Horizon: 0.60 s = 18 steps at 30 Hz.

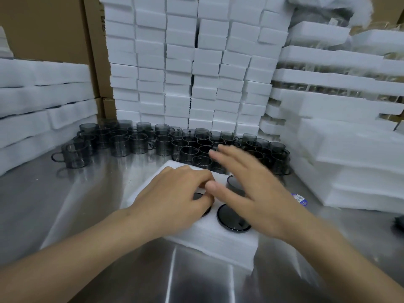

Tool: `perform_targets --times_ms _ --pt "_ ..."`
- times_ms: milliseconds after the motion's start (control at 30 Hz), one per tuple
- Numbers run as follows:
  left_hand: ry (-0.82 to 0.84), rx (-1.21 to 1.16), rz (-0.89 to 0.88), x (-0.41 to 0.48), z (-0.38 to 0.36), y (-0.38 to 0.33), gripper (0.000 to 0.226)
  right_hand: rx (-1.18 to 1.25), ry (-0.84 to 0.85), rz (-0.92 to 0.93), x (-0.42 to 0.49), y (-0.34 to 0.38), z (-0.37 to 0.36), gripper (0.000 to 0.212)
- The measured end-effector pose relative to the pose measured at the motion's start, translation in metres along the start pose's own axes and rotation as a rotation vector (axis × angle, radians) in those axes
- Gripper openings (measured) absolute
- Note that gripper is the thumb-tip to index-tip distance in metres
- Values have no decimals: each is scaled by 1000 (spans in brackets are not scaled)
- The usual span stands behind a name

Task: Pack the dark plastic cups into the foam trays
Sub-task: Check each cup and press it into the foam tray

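Tray [209,241] of white foam lies at the middle of the steel worktop [87,204], directly under both hands. It has round pockets in its top face, and three of them visibly hold dark cups.

Left hand [172,193] rests on the tray's left side. Its fingers are bent down and curled onto the rim of the left cup [197,196], which sits in a pocket and is mostly hidden by the hand.

Right hand [247,182] hovers above the tray's right side with fingers straight and spread, holding nothing. It is motion-blurred. Its thumb tip lies just beside the left hand's fingertips.

Far cup [232,181] sits in a pocket beneath the right palm, only partly in view. Near cup [232,218] is seated in the front right pocket, between the two wrists, and shows as a dark disc flush with the foam. Neither hand touches it.

Loose cups [140,145], dark, translucent and handled, stand upright in a crowded band along the back of the worktop, beyond the tray. The right fingertips reach over the nearest of them.

Foam blocks [192,62] are stacked high behind the cups. Stacked foam trays [328,79] fill the right side, and foam sheets [43,92] are piled at left before cartons [50,25]. A small blue label [301,199] lies on the worktop right of the tray.
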<state>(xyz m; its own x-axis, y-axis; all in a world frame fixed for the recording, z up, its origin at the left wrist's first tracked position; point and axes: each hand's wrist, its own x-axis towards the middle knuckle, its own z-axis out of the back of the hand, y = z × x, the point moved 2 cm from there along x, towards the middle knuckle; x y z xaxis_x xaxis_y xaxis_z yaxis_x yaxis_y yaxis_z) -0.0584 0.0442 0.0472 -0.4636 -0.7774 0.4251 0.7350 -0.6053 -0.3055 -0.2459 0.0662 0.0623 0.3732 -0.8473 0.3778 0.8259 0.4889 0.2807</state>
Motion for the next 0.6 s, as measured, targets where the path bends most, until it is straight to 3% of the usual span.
perform_targets --times_ms 100,233,400,533,600 --pt "32 -22 -4 -1 1 0 8 27 260 -32 -1 -1 -13 79" --pt "-6 0 -8 -1 1 -1 13 18 102 -81 0 -9 -6 98" --pt "-3 19 -7 -1 0 0 20 117 291 -180 1 -13 -15 100" --pt "-9 11 27 -1 -3 3 19 86 -5 -127 1 -19 0 88" --pt "-22 16 27 0 -3 4 18 126 -6 -145 4 -20 1 86"
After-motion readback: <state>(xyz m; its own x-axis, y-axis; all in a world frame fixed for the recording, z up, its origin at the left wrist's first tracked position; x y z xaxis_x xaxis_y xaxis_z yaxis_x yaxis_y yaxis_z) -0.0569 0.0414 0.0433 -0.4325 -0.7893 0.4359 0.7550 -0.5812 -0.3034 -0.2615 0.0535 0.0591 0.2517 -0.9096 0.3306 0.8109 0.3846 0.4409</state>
